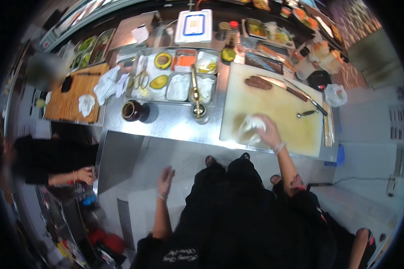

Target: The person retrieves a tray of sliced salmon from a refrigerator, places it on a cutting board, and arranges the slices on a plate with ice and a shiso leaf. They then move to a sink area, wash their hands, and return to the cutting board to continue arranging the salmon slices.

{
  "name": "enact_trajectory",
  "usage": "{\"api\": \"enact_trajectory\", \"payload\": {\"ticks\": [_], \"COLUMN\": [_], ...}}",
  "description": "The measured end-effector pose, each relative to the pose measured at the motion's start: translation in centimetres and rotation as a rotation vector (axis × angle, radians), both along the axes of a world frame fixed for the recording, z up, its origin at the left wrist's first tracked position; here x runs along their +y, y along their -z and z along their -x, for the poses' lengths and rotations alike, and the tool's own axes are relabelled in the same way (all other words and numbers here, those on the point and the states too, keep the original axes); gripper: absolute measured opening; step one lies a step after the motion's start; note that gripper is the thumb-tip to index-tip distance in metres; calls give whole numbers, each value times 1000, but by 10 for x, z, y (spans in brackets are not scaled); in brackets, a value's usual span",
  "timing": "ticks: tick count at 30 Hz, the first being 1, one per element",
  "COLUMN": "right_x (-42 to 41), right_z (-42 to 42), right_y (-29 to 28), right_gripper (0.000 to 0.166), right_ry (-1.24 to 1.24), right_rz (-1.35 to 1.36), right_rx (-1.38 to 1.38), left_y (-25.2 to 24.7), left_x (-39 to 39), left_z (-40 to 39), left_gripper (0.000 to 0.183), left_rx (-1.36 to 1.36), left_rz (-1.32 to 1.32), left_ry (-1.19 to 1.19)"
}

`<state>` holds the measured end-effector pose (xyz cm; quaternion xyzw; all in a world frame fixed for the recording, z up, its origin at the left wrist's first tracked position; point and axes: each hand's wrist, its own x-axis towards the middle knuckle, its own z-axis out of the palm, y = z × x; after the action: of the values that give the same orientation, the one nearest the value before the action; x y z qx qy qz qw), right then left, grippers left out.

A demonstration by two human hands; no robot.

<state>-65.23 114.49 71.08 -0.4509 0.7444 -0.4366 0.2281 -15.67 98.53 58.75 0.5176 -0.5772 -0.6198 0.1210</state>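
My right hand (pixel 270 131) presses a crumpled white cloth (pixel 254 125) onto the front left part of a white cutting board (pixel 279 134). Behind the cloth lies a piece of dark red meat (pixel 258 82), touching or close to the blade of a wooden-handled knife (pixel 297 94). A second slim knife or similar tool with a black handle (pixel 320 107) rests across the board's right side. Near it is a small double-ended scoop (pixel 308 113). My left hand (pixel 166 181) hangs over the floor in front of the counter, holding nothing, its fingers loosely apart.
A metal tray (pixel 178 101) holds halved avocado (pixel 159 81), scissors (pixel 141 80) and small pans. At the counter's front stand a dark jar (pixel 131 111) and a brass-coloured tool in a glass (pixel 201 117). A co-worker's hand (pixel 85 175) shows at left, below a wooden board (pixel 70 107).
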Motion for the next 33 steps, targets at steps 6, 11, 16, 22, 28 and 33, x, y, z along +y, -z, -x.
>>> {"api": "enact_trajectory", "payload": {"ticks": [6,11,16,22,28,33], "right_x": [-82,-154,-170,-29,76,3], "right_z": [70,51,43,-56,-6,21], "right_y": [-15,0,66,41,-49,-51], "right_gripper": [46,47,47,50,42,50], "right_ry": [130,228,38,-537,-268,157], "right_rz": [2,14,-251,-475,-672,-307], "right_rx": [231,397,404,254,47,124], "left_y": [119,105,105,133,128,105], "left_x": [88,133,135,110,58,10], "left_z": [-159,-233,-238,-127,-34,-28], "left_gripper": [36,36,41,43,41,39], "left_rx": [-509,-311,-320,-117,-69,-94], "left_rz": [-182,294,234,-493,-431,-476], "left_ry": [549,870,678,-195,8,171]}}
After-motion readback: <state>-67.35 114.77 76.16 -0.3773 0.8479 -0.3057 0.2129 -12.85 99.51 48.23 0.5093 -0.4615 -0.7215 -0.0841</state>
